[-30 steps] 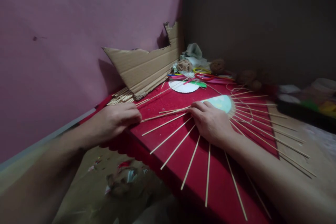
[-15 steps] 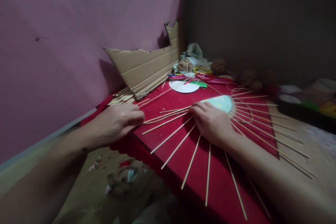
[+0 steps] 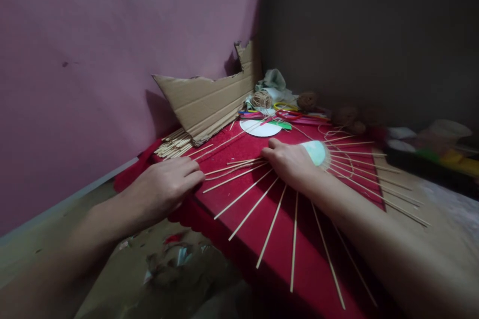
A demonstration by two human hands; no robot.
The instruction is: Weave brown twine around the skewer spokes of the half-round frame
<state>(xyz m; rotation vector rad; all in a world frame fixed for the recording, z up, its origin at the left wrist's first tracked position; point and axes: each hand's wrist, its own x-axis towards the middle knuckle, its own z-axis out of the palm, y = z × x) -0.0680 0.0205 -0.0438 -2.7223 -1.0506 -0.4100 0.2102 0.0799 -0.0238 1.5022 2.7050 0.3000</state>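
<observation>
Thin wooden sticks (image 3: pixel 243 194) fan out like spokes from a round pale blue-green disc (image 3: pixel 314 152), which has twine woven round its rim. My right hand (image 3: pixel 290 159) lies over the near left of the disc, fingers closed at its edge where sticks and a strand of twine (image 3: pixel 228 173) meet; the fingertips are partly hidden. Left of the sticks' ends, my left hand (image 3: pixel 174 182) is closed on that twine, which spans loosely between both hands. A second stretch of strand leads from the left hand back towards a twine ball (image 3: pixel 262 99).
Cardboard (image 3: pixel 209 97) leans on the purple wall, beside a bundle of sticks (image 3: pixel 175 143). A white disc (image 3: pixel 261 128), scissors with red and yellow handles (image 3: pixel 288 112) and coloured strips lie at the back. The red cloth (image 3: pixel 277 259) covers the table. Scraps litter the floor.
My right hand has shifted slightly left and up, covering more of the disc. The twine between my hands now sags more. The camera view has moved a little.
</observation>
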